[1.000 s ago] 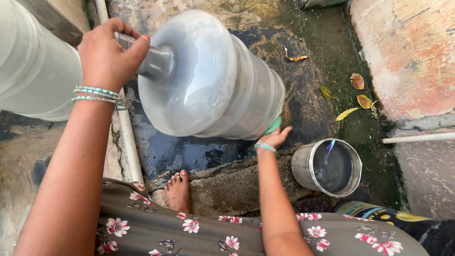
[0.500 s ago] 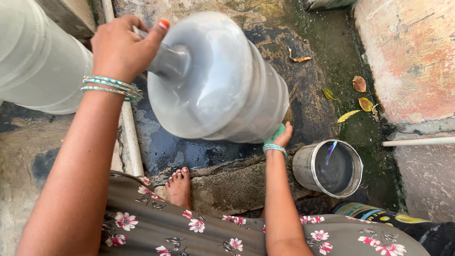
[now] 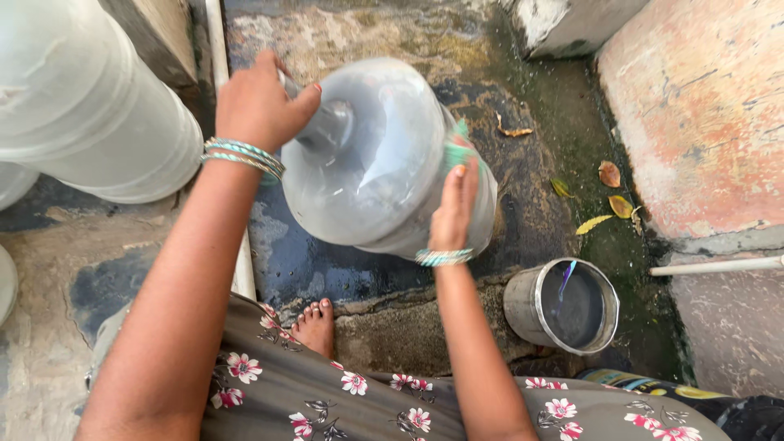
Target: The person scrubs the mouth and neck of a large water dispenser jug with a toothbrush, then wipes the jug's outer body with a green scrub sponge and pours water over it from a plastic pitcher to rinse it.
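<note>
Since a second ago the right hand [image 3: 454,214] has slid from under the big water jug [image 3: 384,159] up its side, pressing what looks like a green scrubber [image 3: 459,150] there, while the left hand [image 3: 260,104] grips its neck. Scrubbing seems midway. Beyond lie wet concrete floor [image 3: 523,204], a metal bucket [image 3: 562,305] and fallen leaves [image 3: 609,173].

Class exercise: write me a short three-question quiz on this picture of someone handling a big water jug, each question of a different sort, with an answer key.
1. True or false: the left hand grips the neck of the large translucent water jug.
2. Where does the right hand rest? A) on the jug's side B) in the metal bucket C) on the fallen leaves
3. Fill in: a green ____ is pressed between the right hand and the jug.

Key: 1 true; 2 A; 3 scrubber, though its exact kind is hard to tell.
</note>
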Motion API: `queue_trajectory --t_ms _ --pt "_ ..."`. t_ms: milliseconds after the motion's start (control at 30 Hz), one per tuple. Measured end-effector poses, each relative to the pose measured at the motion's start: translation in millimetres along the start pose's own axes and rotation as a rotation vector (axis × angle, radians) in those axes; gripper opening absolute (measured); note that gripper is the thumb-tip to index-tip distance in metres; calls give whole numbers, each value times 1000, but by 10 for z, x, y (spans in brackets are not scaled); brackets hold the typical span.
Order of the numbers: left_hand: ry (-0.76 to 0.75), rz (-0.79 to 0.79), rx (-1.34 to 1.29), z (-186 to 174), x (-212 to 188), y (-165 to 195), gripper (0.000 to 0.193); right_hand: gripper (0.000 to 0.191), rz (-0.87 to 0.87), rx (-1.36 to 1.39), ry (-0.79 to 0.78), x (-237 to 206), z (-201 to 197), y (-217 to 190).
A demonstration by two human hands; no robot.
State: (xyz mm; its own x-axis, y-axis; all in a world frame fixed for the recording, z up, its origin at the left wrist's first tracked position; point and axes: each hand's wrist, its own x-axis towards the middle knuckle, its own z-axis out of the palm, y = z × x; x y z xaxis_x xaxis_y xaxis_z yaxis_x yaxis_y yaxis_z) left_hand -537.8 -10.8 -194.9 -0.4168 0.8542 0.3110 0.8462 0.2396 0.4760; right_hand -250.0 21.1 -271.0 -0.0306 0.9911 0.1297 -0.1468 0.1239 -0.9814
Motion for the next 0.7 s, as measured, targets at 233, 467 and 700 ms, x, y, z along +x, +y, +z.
queue_trajectory --t_ms 233,467,700 --pt "20 -158 55 17 -76 129 51 46 -474 -552 -30 -312 252 -286" --pt "120 -146 7 33 -20 48 42 45 135 -811 332 44 -822 561" --pt "226 -126 -148 67 36 132 28 66 -45 -256 74 102 -421 383"
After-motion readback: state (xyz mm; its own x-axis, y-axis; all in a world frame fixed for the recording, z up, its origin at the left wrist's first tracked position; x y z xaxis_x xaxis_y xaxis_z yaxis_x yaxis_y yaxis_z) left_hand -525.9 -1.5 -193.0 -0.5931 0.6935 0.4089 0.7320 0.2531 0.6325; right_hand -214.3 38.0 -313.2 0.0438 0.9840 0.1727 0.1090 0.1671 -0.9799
